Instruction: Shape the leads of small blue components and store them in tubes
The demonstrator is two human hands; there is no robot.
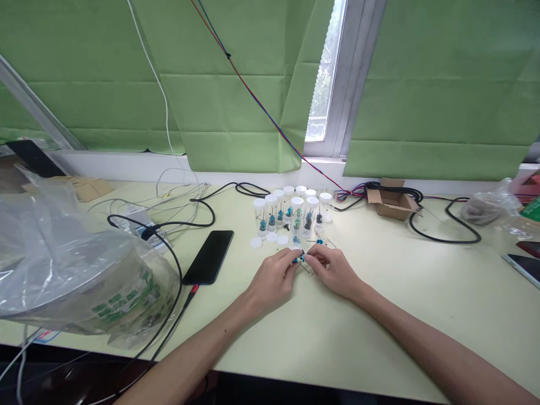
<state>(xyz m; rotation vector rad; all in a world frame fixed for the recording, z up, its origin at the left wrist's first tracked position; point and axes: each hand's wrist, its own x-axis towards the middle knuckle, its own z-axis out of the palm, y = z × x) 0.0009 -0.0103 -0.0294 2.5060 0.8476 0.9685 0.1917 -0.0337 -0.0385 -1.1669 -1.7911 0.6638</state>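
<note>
My left hand (273,274) and my right hand (335,271) meet over the table with their fingertips pinched. Between them is a small blue part (300,259) with dark bits; its exact kind is too small to make out. Just beyond my fingers stand several clear plastic vials (272,216) with white caps, holding small blue, green or dark pieces with thin rods. Another blue piece (319,241) with a thin rod lies behind my right fingers. Loose white caps (256,242) lie to the left of the vials. A thin metal rod (307,270) shows below my fingertips.
A black phone (208,257) with a cable plugged in lies left of my hands. Farther left sits a large clear plastic bag (84,270). Black cables (202,223) cross the back left. An open cardboard box (391,202) stands back right; another phone (523,267) lies at the right edge.
</note>
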